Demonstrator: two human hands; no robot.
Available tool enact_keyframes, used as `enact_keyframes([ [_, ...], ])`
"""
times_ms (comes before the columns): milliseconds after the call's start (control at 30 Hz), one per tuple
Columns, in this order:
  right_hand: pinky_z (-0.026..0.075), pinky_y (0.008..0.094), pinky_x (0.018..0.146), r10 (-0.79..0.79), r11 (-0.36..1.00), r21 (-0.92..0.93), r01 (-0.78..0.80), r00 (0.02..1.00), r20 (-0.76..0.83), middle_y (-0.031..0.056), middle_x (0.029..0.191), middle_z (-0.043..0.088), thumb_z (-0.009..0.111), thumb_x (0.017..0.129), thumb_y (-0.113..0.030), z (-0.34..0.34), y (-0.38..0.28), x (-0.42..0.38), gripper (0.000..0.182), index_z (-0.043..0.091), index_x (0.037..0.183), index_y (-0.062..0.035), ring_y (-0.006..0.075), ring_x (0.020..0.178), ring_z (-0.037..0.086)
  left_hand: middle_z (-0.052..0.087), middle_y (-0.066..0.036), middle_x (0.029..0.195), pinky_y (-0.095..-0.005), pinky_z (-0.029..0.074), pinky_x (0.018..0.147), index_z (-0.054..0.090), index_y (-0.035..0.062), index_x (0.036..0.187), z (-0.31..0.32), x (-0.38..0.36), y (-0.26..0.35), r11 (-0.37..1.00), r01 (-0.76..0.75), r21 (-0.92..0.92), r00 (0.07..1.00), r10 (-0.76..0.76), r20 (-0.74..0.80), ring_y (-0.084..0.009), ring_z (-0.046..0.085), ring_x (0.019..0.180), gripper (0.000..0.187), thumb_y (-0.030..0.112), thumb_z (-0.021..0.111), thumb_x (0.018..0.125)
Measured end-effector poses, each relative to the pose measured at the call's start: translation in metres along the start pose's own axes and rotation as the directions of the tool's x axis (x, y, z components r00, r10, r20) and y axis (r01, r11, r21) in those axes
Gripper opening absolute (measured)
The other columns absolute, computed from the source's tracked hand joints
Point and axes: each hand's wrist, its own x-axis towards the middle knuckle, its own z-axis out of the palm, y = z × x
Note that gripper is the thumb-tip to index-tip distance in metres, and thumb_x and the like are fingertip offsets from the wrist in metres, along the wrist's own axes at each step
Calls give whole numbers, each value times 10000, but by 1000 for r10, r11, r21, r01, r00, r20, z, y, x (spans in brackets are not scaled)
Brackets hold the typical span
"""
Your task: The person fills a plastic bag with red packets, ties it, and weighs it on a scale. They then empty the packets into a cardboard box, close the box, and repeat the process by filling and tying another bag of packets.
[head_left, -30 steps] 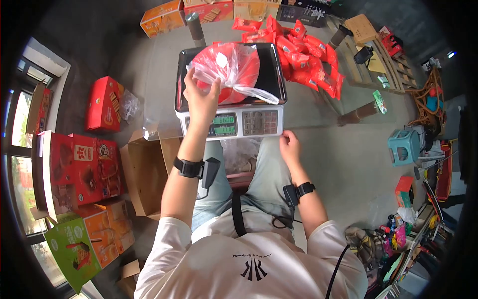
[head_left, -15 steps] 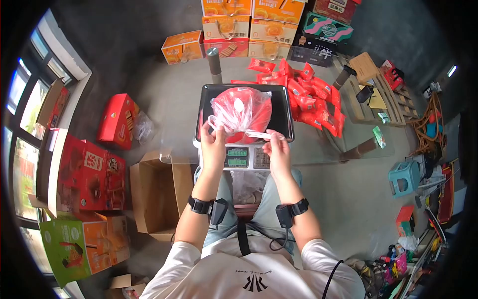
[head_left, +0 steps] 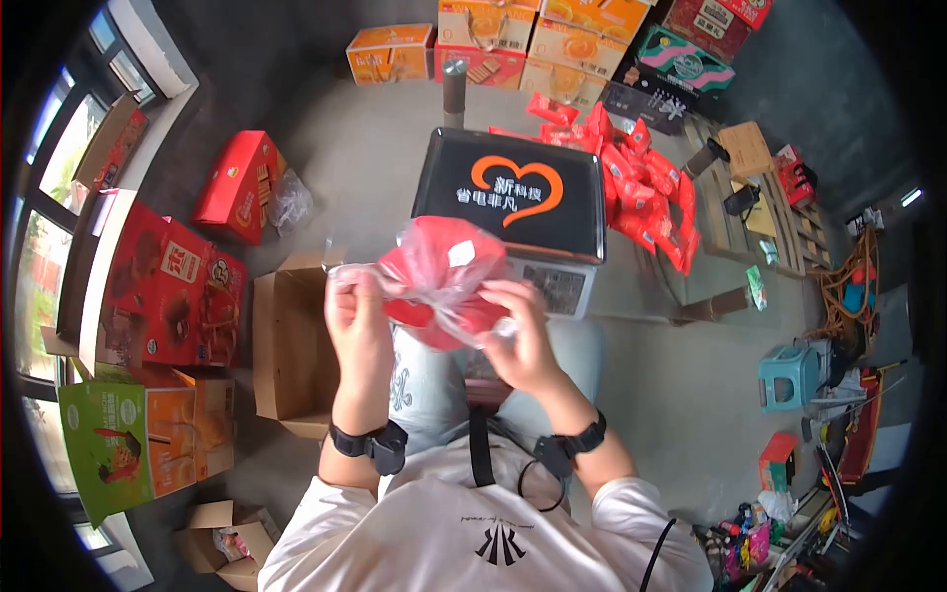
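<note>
A clear plastic bag with red packets (head_left: 444,271) inside hangs in the air in front of the scale, its top gathered and twisted. My left hand (head_left: 359,318) is closed on a gathered end of the bag at its left. On the right, my right hand (head_left: 517,333) pinches the bag near its gathered neck. Behind the bag stands the scale, its black tray (head_left: 508,195) bare and showing an orange heart print. Loose red packets (head_left: 641,187) lie in a pile on the glass table right of the scale.
An open cardboard box (head_left: 286,345) stands on the floor at the left, below a red box (head_left: 237,187) and a crumpled clear bag (head_left: 288,202). Stacked cartons (head_left: 582,49) are at the back. A blue stool (head_left: 786,378) stands at the right.
The bag has been lifted off the scale tray and moved toward me and to the left, with both hands on it. The view has shifted, and the tray's print now shows.
</note>
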Motion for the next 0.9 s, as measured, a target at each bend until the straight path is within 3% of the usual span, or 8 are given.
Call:
enact_keyframes([
  [167,372,457,958,-4,972,231,-47,977,214,175,1208,507,771,710,-343,66,-32,-13,706,454,1263,-38,376,1088,502,585,-44,834,-240,439,713,520,54,932,-21,-23,37,900,-302,314,930,351,-111,-105,542,744,124,168,522,983],
  [333,439,422,867,44,823,515,-239,931,362,184,1149,515,736,738,-254,138,-70,-27,530,495,1145,-14,370,1026,535,597,-39,782,-224,435,674,481,44,900,-64,-35,66,853,-260,453,892,392,-224,-80,535,708,192,210,533,982],
  [600,455,372,714,121,784,491,-380,869,479,142,945,512,616,811,-98,242,-56,-56,138,565,918,-28,300,820,557,565,-22,797,-219,454,672,459,47,894,-182,-61,41,790,-63,610,917,287,-277,-86,549,720,122,122,505,978],
  [700,453,309,736,224,558,562,-611,762,607,54,872,546,531,907,-100,263,-55,-51,77,564,924,-33,148,824,543,611,-65,860,-263,481,737,501,11,918,-214,-61,29,771,53,635,936,184,-301,-141,610,846,128,119,488,985],
  [767,460,275,772,238,271,623,-734,678,695,22,908,584,491,941,-127,283,-56,-71,140,574,986,-24,101,852,548,652,-103,984,-265,476,824,572,-25,960,-258,-71,14,534,230,813,953,45,-298,-158,608,923,216,161,467,997],
  [833,463,300,785,198,115,556,-823,568,799,51,934,618,495,919,-188,285,-50,-66,249,598,1026,12,143,847,576,619,-125,1055,-323,444,908,583,-27,1069,-295,-80,-21,746,292,598,943,-120,-311,-178,581,985,509,421,347,1019],
  [867,463,300,785,188,111,555,-824,566,803,51,934,618,495,919,-188,294,-48,-71,249,598,1026,12,143,847,576,616,-147,1099,-343,443,938,553,-31,1138,-316,-86,-33,830,521,200,833,-444,-331,-209,588,1019,591,493,314,1005],
  [900,464,296,775,228,149,510,-847,532,816,44,895,622,508,912,-193,305,-43,-79,241,616,999,4,138,825,578,611,-153,1131,-357,435,957,534,-23,1175,-326,-91,-42,801,591,99,778,-533,-332,-227,585,1050,599,503,307,1001],
])
